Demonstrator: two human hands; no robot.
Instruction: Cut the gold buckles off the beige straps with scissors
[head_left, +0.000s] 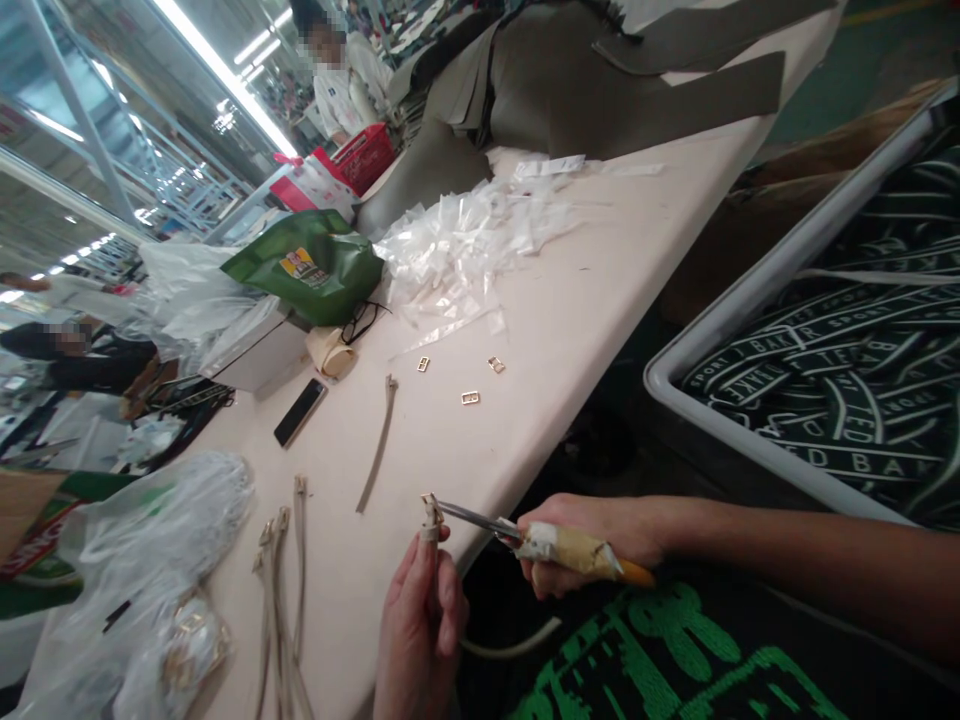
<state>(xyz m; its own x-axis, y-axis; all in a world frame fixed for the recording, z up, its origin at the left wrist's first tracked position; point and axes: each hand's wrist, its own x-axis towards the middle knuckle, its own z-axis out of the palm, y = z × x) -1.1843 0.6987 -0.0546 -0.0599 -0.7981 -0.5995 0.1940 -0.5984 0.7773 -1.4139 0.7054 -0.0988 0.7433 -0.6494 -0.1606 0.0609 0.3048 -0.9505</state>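
Note:
My left hand [421, 610] is closed around a narrow beige strap [510, 650], whose loose tail curves off to the right below the fingers. At the strap's upper end, above my fingertips, stands a small gold buckle [430, 505]. My right hand [555, 560] grips a slim metal hand tool [480, 520] by its tape-wrapped handle with an orange end; its exact kind is unclear. The tool's tip meets the buckle from the right. Farther up the table lie three loose gold buckles [469, 398]. Another beige strap [379, 445] rests left of them, and several buckled straps [279, 610] lie together at lower left.
On the pale table [570, 320] are a phone [300, 412], a green bag [307, 265], a pile of clear plastic [465, 250] and dark grey sheets [555, 90]. Plastic bags [180, 530] sit left. A white-rimmed bin [750, 450] of lettered straps stands right. Other people are beyond.

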